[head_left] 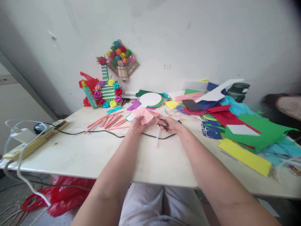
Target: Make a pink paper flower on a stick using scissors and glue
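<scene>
Your left hand pinches pink paper; your right hand grips scissors, long axis crosswise, blades apparently pointing left into the sheet.

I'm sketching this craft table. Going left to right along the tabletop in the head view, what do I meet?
Power strip → pink paper sticks → left hand holding pink paper → scissors in right hand → dark blue scraps → green sheet.

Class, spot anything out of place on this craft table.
A thin black cable trails across the white table, under the left hand holding pink paper and the right hand holding black-handled scissors: risky beside cutting.
</scene>
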`<state>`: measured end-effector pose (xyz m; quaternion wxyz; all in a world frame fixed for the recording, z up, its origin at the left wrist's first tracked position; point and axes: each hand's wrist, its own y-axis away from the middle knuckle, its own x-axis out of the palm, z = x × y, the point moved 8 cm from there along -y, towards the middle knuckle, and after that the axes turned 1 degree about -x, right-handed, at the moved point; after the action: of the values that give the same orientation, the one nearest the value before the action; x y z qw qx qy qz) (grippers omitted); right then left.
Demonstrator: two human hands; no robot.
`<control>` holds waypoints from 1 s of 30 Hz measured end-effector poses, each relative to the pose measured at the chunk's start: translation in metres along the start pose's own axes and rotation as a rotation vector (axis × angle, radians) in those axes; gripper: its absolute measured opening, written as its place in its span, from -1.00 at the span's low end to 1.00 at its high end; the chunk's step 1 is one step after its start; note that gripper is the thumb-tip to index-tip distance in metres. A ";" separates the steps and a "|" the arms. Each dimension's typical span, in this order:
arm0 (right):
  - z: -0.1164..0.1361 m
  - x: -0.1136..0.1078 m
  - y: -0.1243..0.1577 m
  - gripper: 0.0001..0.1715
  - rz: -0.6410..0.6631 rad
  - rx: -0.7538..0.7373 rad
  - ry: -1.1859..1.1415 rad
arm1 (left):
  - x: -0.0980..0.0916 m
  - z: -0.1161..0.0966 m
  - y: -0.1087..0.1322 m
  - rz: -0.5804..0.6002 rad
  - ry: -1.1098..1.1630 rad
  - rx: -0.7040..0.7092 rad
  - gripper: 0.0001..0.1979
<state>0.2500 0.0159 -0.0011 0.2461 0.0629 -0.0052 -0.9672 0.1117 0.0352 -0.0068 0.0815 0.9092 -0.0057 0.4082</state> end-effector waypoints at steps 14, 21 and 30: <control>0.006 0.008 0.004 -0.57 0.077 -0.046 0.008 | 0.000 0.001 0.000 -0.010 -0.021 -0.015 -0.70; 0.004 0.007 0.002 -0.51 0.065 -0.055 -0.004 | 0.001 0.005 0.001 0.005 -0.038 -0.030 -0.62; 0.000 0.005 -0.002 -0.53 0.038 -0.041 -0.072 | 0.001 0.006 -0.002 0.041 -0.032 -0.036 -0.61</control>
<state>0.2451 0.0155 -0.0017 0.2654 0.0228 0.0044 -0.9639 0.1171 0.0364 -0.0101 0.0892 0.9137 -0.0330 0.3951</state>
